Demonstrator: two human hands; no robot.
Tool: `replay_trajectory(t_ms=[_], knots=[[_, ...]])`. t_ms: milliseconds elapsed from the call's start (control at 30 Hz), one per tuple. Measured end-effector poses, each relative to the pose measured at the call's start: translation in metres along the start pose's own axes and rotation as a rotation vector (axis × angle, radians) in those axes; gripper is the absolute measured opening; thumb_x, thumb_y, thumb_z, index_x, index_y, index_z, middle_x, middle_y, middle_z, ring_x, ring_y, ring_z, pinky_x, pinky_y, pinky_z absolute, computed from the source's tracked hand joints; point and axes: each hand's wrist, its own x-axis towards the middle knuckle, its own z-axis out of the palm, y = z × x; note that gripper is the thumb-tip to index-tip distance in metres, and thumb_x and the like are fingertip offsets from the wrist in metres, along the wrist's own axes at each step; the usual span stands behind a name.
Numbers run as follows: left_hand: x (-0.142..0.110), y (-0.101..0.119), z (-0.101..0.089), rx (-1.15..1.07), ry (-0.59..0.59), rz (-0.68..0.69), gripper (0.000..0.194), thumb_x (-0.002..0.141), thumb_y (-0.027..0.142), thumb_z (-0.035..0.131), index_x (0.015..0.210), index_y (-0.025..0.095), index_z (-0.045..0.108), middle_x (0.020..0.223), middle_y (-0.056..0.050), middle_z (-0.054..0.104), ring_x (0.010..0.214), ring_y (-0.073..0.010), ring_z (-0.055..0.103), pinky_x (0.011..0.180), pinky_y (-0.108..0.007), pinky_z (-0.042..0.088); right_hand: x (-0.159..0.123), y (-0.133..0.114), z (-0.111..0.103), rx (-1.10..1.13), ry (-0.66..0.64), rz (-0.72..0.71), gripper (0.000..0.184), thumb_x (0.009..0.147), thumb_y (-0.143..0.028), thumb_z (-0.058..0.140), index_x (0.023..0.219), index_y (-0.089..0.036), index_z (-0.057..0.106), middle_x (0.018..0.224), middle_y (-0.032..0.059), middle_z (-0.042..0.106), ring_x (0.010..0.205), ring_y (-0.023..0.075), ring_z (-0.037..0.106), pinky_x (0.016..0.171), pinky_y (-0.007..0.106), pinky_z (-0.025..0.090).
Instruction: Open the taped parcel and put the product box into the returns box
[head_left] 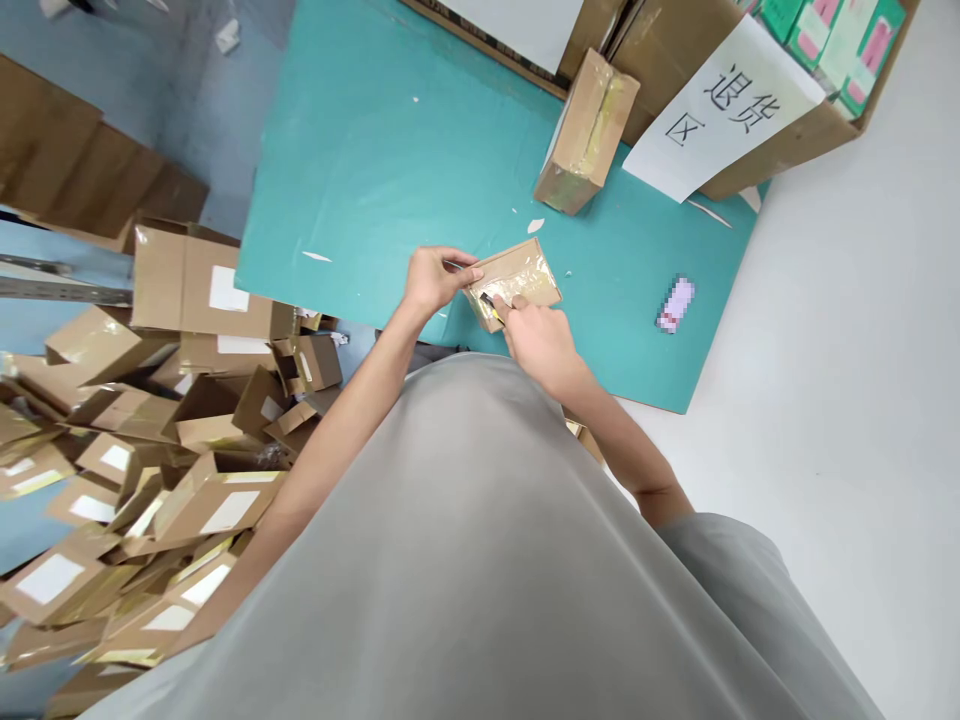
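Observation:
A small taped cardboard box is tilted at the near edge of the teal tabletop. My left hand grips the box by its left end, thumb on top. In my right hand is a box cutter with a dark tip and a bit of yellow showing. Its tip rests on or close to the shiny tape at the box's left end. Most of the cutter's handle is hidden under my fingers.
A taped carton stands beyond the box, beside a larger box with a paper sign and green-and-pink packs. A pixelated item lies at right. Many opened cartons pile on the floor at left. A white wall borders the table.

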Motion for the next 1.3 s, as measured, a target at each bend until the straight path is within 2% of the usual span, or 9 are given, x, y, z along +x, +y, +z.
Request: replay_trajectory(t_ms=[267,533,767,933,1033,1167,1300], knots=[[-0.004,0.007,-0.002,0.009,0.006,-0.025,0.033,0.073,0.032,0.095,0.1,0.015,0.086,0.089,-0.007,0.081,0.079,-0.0229,0.073,0.081,-0.039,0.063,-0.004,-0.002,0.014,0.055,-0.002,0.032,0.064,0.116,-0.018,0.042,0.18,-0.021,0.037,0.16,0.0226,0.064,0.127,0.0309,0.076,0.103,0.04,0.061],[-0.002,-0.001,-0.001,0.006,0.033,-0.008,0.034,0.072,0.037,0.094,0.098,0.017,0.087,0.092,-0.007,0.082,0.075,-0.0206,0.072,0.077,-0.036,0.062,-0.012,0.001,0.025,0.162,0.027,0.071,0.06,0.117,-0.027,0.049,0.177,-0.026,0.045,0.16,0.0171,0.067,0.126,0.0309,0.076,0.102,0.041,0.061],[-0.003,-0.004,0.001,0.043,0.063,0.012,0.031,0.075,0.04,0.089,0.097,0.019,0.088,0.098,-0.007,0.084,0.075,-0.0189,0.071,0.074,-0.033,0.06,-0.019,-0.004,0.036,0.127,-0.012,0.059,0.063,0.116,-0.02,0.044,0.178,-0.027,0.044,0.157,0.0166,0.069,0.116,0.0286,0.079,0.093,0.039,0.063],[-0.004,-0.001,-0.001,0.03,0.022,-0.012,0.032,0.074,0.041,0.089,0.098,0.019,0.088,0.094,-0.007,0.084,0.073,-0.0193,0.071,0.071,-0.032,0.061,-0.018,-0.011,0.039,0.089,0.005,0.044,0.067,0.114,-0.012,0.036,0.179,-0.026,0.041,0.16,0.0194,0.065,0.12,0.0282,0.077,0.092,0.038,0.063],[-0.007,-0.001,0.001,0.006,-0.002,-0.02,0.034,0.077,0.041,0.087,0.101,0.017,0.086,0.097,-0.008,0.084,0.072,-0.0191,0.072,0.071,-0.033,0.062,-0.028,-0.006,0.034,0.127,0.012,0.08,0.063,0.115,-0.018,0.041,0.177,-0.029,0.046,0.153,0.0169,0.07,0.117,0.0286,0.078,0.091,0.037,0.062],[-0.019,0.0,0.005,0.028,0.046,-0.006,0.043,0.082,0.039,0.083,0.119,0.018,0.082,0.115,-0.01,0.082,0.081,-0.0185,0.073,0.079,-0.033,0.065,-0.028,0.018,0.026,0.221,0.131,0.195,0.061,0.117,-0.033,0.048,0.178,-0.035,0.046,0.15,0.0146,0.072,0.114,0.0319,0.078,0.094,0.041,0.06],[-0.039,0.0,0.007,0.037,0.061,-0.016,0.067,0.075,0.029,0.087,0.139,0.02,0.069,0.137,-0.013,0.075,0.108,-0.0246,0.076,0.093,-0.038,0.067,0.006,0.056,0.041,0.31,0.424,0.406,0.064,0.118,-0.037,0.043,0.181,-0.025,0.04,0.15,0.0202,0.071,0.121,0.0374,0.076,0.101,0.048,0.06]])
